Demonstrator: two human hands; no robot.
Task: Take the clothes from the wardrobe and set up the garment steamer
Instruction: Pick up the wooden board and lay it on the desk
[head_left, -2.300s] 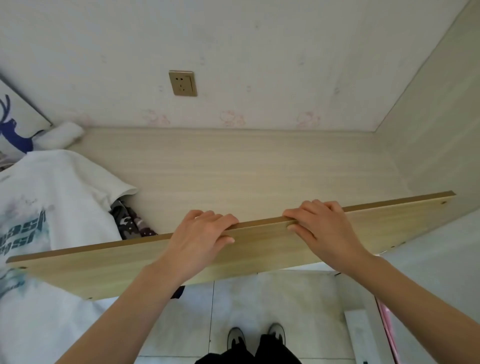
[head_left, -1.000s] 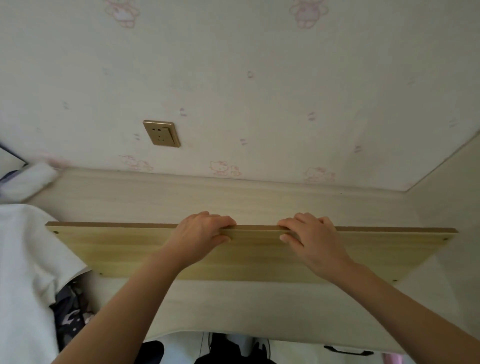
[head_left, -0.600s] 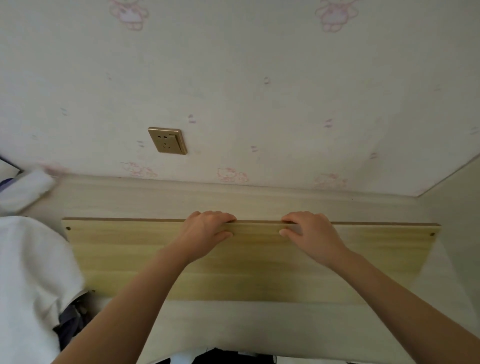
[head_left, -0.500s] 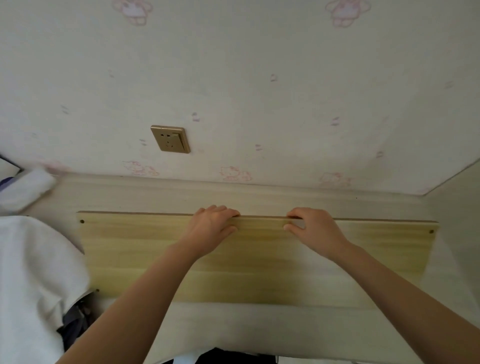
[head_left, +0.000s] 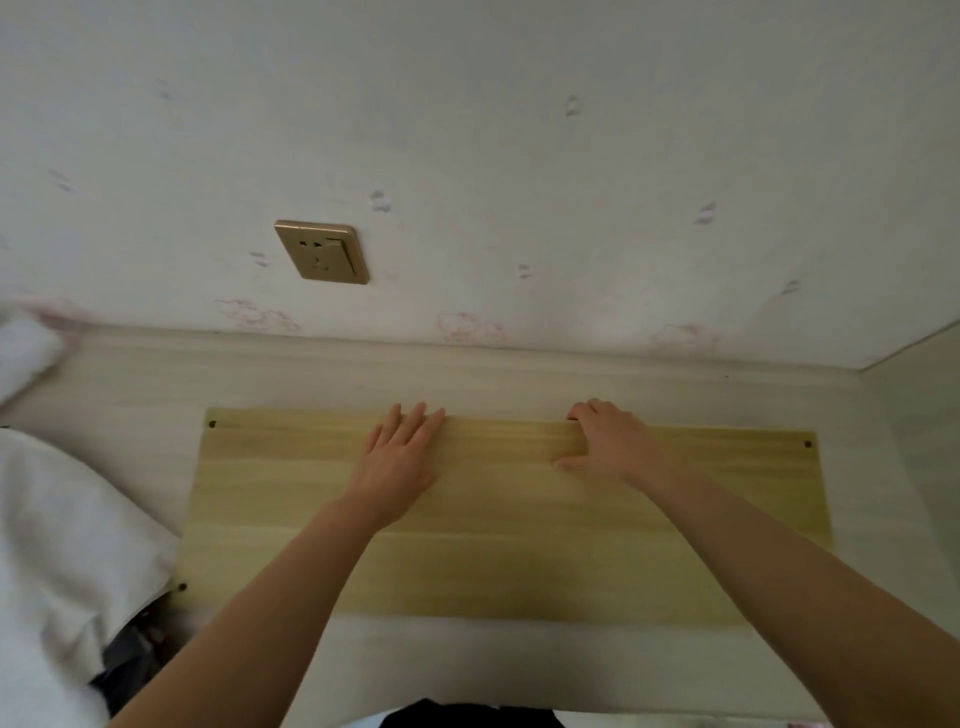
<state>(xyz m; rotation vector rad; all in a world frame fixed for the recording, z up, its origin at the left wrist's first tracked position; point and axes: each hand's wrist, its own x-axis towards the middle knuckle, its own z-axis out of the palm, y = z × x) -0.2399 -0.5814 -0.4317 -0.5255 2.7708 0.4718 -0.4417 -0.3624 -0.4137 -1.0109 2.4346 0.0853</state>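
Flat and spread, my left hand (head_left: 399, 457) presses on the wooden board (head_left: 509, 540), fingertips at its far edge — my right hand (head_left: 605, 441) beside it curls its fingers over that same edge, thumb on the face. Beneath both palms the board lies flat on the pale surface (head_left: 130, 395). Well off to my left sits white clothing (head_left: 62, 540); beyond my left hand, a gold wall socket (head_left: 322, 253).

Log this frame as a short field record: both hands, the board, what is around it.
left hand: flat on the wooden board, fingers straight, tips at its far edge
right hand: fingers curled over the board's far edge, thumb on its face
board: lies flat on the pale wood surface
wall socket: gold, on the wallpaper above the board
white garment: left of the board, dark clothing beneath it
garment steamer: not in view
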